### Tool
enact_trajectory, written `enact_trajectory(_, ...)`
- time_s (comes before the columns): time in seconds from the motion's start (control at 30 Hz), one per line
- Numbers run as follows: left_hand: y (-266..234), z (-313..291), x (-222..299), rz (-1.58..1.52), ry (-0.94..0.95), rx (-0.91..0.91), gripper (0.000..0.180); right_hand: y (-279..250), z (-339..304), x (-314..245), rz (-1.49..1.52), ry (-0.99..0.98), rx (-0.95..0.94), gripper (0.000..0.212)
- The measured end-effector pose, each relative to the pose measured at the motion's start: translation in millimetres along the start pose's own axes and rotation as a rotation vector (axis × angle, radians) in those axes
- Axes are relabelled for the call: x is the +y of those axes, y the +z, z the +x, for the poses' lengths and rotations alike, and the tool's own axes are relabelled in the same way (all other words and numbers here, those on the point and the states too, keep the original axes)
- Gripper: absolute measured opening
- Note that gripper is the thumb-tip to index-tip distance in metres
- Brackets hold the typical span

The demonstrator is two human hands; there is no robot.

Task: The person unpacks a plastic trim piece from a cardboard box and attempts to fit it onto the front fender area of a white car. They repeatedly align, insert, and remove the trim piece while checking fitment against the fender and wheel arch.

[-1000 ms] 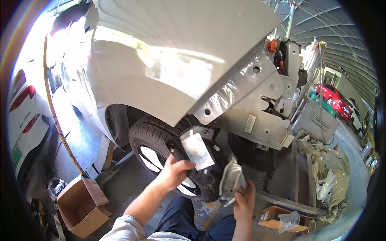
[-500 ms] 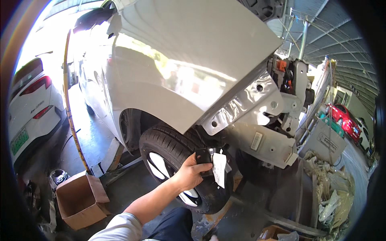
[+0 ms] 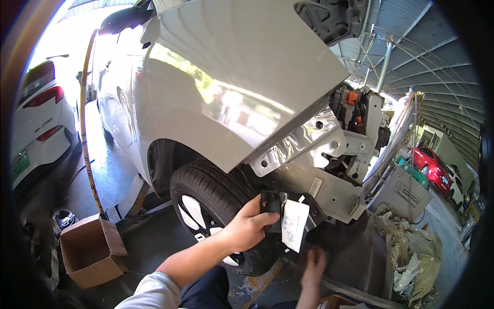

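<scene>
Glossy white front fender (image 3: 206,92) arches over the ribbed rubber tyre (image 3: 203,188). Beside the tyre, below the pale metal beam (image 3: 329,188), is the angular black bracket (image 3: 271,202), spreading left to right; its full axis is hidden. Open room lies beneath its lower edge. Left hand (image 3: 247,226) grips its left flange. Right hand (image 3: 313,265), blurred, is below, grip indeterminable. White label (image 3: 295,225): flat, near-upright.
</scene>
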State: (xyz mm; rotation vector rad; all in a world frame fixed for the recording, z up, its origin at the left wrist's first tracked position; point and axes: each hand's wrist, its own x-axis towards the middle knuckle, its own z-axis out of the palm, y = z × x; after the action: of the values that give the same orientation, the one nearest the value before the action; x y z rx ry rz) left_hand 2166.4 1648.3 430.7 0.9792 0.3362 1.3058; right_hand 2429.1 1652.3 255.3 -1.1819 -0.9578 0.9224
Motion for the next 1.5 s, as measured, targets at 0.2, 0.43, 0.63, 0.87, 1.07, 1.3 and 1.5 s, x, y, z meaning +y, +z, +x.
enact_trajectory(0.2,55.2,-9.8,-8.1,-0.193,0.237,0.181,0.042,57.4,-66.9,-188.0,-0.077,-0.606,-0.483,0.052)
enact_trajectory(0.43,46.5,11.2,9.5,0.162,0.313,-0.120,0.022,67.3,-70.9,-240.0,-0.780,-0.741,-0.323,0.017)
enact_trajectory(0.63,12.2,16.3,28.0,0.505,0.114,-0.478,0.033,89.7,-61.8,-213.9,-0.192,-0.563,-0.228,0.018)
enact_trajectory(0.87,-23.0,11.6,18.3,0.560,0.120,-0.438,0.033,76.1,-31.0,-188.8,0.102,-0.408,-0.239,0.018)
enact_trajectory(1.07,-32.0,31.6,14.6,0.492,0.197,-0.226,0.034,72.8,4.5,-186.0,0.313,-0.122,-0.429,0.023)
enact_trajectory(1.3,-31.1,20.7,-4.2,0.695,0.246,-0.334,0.034,96.0,-12.6,-167.4,0.709,-0.124,-0.301,0.019)
enact_trajectory(1.5,-44.5,32.7,-5.9,0.951,0.620,-0.184,0.020,87.9,-29.4,-168.0,0.642,-0.097,-0.366,0.035)
